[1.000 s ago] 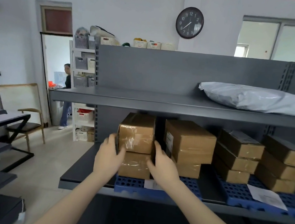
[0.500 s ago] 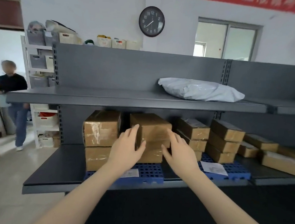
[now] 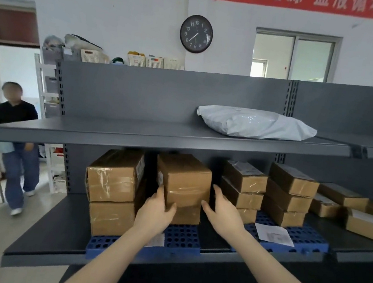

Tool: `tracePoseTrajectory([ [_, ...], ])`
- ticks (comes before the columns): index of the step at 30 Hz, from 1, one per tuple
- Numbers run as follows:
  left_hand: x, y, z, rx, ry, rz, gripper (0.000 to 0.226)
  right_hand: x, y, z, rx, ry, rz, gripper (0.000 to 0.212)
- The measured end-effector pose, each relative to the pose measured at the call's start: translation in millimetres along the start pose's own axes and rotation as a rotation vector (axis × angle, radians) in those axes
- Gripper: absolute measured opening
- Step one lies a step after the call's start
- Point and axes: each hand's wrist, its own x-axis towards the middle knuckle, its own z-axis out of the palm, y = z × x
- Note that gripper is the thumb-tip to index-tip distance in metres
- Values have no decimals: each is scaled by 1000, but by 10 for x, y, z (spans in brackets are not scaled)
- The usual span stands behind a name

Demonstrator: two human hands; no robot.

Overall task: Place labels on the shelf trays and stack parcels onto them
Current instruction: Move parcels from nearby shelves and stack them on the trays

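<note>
Bracketing the upper parcel (image 3: 183, 178) at its two front corners, both hands are open, with nothing clasped. The left hand (image 3: 153, 212) presses the left corner, fingers straight up the side, thumb laid on the taped front. The right hand (image 3: 225, 213) is spread at the right corner, thumb tip on the cardboard. Its fingers (image 3: 218, 192) run along the side face, though contact there is hard to judge from this angle. The upper parcel rests on a lower parcel (image 3: 185, 215), and that one stands on the blue tray (image 3: 183, 239), right half. On the tray's left half is a two-high brown stack (image 3: 112, 193), just beside the handled pair. A white label (image 3: 156, 241) lies on the tray's front edge, partly hidden by the left forearm. Right of the tray, on the same grey shelf (image 3: 51, 235), a second blue tray (image 3: 307, 241) carries two stacks of smaller boxes (image 3: 289, 196) and a loose paper sheet (image 3: 274, 234). Farther right of the tray are flat cartons (image 3: 341, 195) lying on bare shelf. Above the tray, the upper shelf (image 3: 134, 135) holds a grey-white poly bag (image 3: 255, 124). On the wall high above the tray is a round clock (image 3: 196, 34). Far left of the tray, a person in a black top (image 3: 16, 144) stands on the floor by a doorway.
</note>
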Motion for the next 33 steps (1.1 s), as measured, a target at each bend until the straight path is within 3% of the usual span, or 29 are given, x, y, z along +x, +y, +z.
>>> tracePoseTrajectory([
  [8,408,-44,168,-142,-61,-142,68,413,39,171,47,-79,3,51],
  [15,566,-65,327,-374,-76,-232,68,573,31,325,289,-155,60,61],
  [25,459,-34,295,-287,-15,-307,65,432,-85,378,295,-181,113,69],
  [33,110,-60,121,-247,11,-262,61,91,-203,358,254,-114,5,69],
])
